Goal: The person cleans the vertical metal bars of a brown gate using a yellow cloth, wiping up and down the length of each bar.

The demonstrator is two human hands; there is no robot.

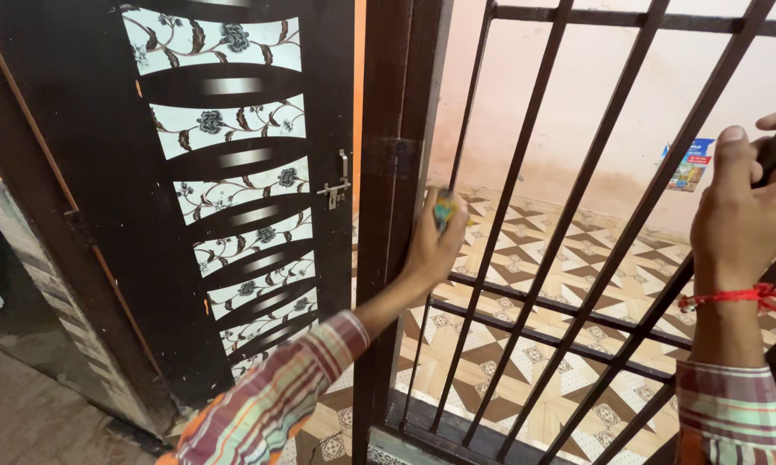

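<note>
The left hand (433,245) sits near the centre of the view, its fingers clamped on a small blurred yellow-and-blue object (445,209) pressed against the dark metal gate (568,207) beside its upright frame post. At three o'clock the right hand (743,209), a red thread (736,297) on its wrist, has its fingers wrapped around a gate bar. At nine o'clock stands the open floral-panelled door (233,189); patterned floor tiles (568,267) show behind the bars.

Warm, even light; slight motion blur
</note>
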